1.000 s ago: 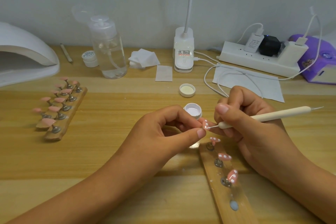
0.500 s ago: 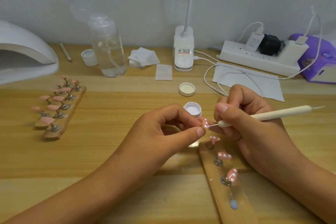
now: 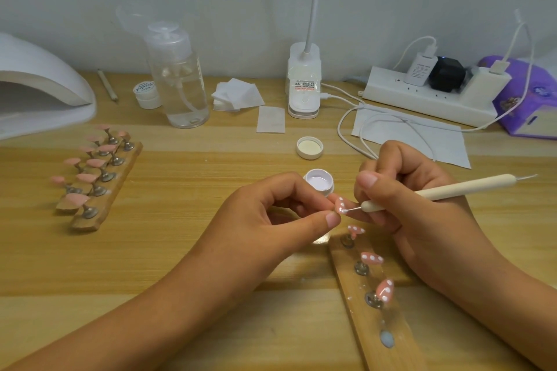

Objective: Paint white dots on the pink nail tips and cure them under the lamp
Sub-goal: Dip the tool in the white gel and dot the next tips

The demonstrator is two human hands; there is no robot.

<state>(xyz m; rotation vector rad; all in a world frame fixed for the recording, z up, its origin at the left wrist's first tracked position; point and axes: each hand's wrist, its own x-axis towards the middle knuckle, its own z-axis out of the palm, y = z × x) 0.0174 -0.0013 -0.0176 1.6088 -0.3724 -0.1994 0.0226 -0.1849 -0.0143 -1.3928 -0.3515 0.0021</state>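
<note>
Two small pots on the desk: open jar point(image 3: 319, 182) just behind the fingers, white gel inside, loose cap point(image 3: 309, 147) beyond it; closed white jar point(image 3: 146, 94) far left beside pump bottle point(image 3: 177, 78) with clear liquid inside. Left hand point(image 3: 265, 220) pinching a pink nail tip point(image 3: 340, 205) between thumb and forefinger, white dots already on it. Right hand point(image 3: 422, 220) gripping dotting pen point(image 3: 437, 191) pencil-style, metal point touching the lower edge of the held tip. Three dotted tips point(image 3: 372, 258) on metal stands on the wooden strip point(image 3: 370, 328) directly below the hands. Undotted pink tips point(image 3: 95, 163) on the second strip point(image 3: 119, 182) far left, near the white curing lamp point(image 3: 39, 93).
</note>
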